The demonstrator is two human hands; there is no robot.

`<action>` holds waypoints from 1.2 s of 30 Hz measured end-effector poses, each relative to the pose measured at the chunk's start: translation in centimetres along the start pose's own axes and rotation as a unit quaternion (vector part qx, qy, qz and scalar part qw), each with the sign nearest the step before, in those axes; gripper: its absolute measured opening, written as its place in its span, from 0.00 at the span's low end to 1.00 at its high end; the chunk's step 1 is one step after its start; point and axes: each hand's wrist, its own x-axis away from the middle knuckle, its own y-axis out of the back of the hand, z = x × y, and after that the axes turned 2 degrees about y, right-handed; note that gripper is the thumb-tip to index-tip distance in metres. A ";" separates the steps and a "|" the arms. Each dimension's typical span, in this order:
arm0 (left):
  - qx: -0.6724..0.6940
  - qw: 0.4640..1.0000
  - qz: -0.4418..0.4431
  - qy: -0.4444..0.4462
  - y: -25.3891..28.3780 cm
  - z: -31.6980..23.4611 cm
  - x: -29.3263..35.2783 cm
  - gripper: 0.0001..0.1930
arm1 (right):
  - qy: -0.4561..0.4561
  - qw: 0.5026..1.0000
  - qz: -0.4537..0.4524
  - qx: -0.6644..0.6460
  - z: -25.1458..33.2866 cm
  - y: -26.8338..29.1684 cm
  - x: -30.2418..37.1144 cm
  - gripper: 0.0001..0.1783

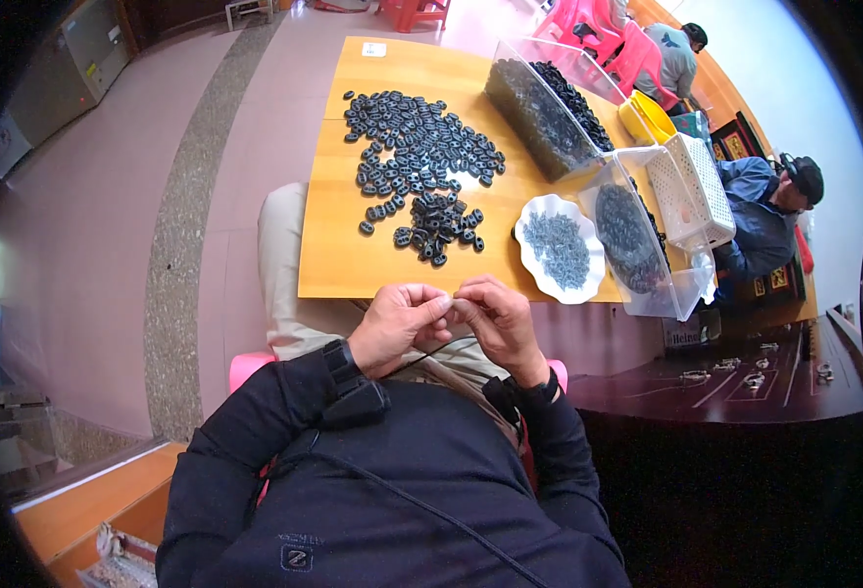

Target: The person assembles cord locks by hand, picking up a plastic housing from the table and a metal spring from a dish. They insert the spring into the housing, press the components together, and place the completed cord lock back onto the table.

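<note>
My left hand (400, 325) and my right hand (500, 325) meet just in front of the table's near edge, above my lap. Thumb and fingers of both are pinched together, tip to tip. Whatever sits between them is too small to make out. Beyond them on the wooden table (325, 245) lie many small black oval pieces (421, 142) with two holes each, spread out flat. A denser heap of the same black pieces (439, 223) lies closer to my hands. To the right stands a white scalloped dish (598, 263) holding small grey, translucent pieces (555, 250).
Two clear plastic bins (534, 122) (688, 294) with dark pieces line the table's right side. Beside them are a white perforated basket (701, 186) and a yellow tub (649, 116). Two other people (760, 211) (674, 59) sit at the right, near pink chairs (637, 59).
</note>
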 end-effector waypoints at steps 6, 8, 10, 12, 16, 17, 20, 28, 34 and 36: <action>0.020 1.000 0.008 -0.005 0.2 0.3 -0.2 0.10 | -0.019 0.999 0.002 -0.048 -0.3 -0.3 0.2 0.05; 0.031 0.999 0.008 -0.005 0.1 0.2 -0.2 0.10 | -0.033 0.996 -0.001 -0.082 -0.1 -0.5 0.3 0.05; 0.027 1.000 0.004 -0.009 0.0 0.3 -0.2 0.10 | -0.047 0.992 -0.003 -0.116 0.0 -0.5 0.2 0.04; 0.022 1.000 0.000 -0.011 -0.1 0.2 -0.2 0.10 | -0.049 0.990 -0.005 -0.135 0.0 -0.5 0.2 0.04; 0.017 1.000 -0.009 -0.008 0.0 0.4 -0.3 0.10 | -0.019 0.995 0.003 -0.099 -0.7 -0.5 0.2 0.04; 0.016 1.000 -0.009 -0.010 0.1 0.5 -0.3 0.10 | -0.021 0.995 0.000 -0.100 -0.9 -0.5 0.3 0.04; 0.017 1.000 -0.004 -0.007 0.0 0.3 -0.3 0.10 | -0.027 0.994 -0.004 -0.108 -1.0 -0.6 0.3 0.04; 0.020 1.000 -0.011 -0.014 0.2 0.6 -0.4 0.09 | -0.044 0.993 0.002 -0.114 -1.1 -0.7 0.4 0.04; -0.001 0.999 -0.027 -0.018 0.0 0.4 -0.3 0.09 | -0.099 0.978 0.003 -0.183 -1.3 -0.7 0.6 0.05; -0.010 0.999 -0.031 -0.020 0.0 0.4 -0.3 0.09 | -0.143 0.962 -0.001 -0.234 -1.3 -0.8 0.6 0.06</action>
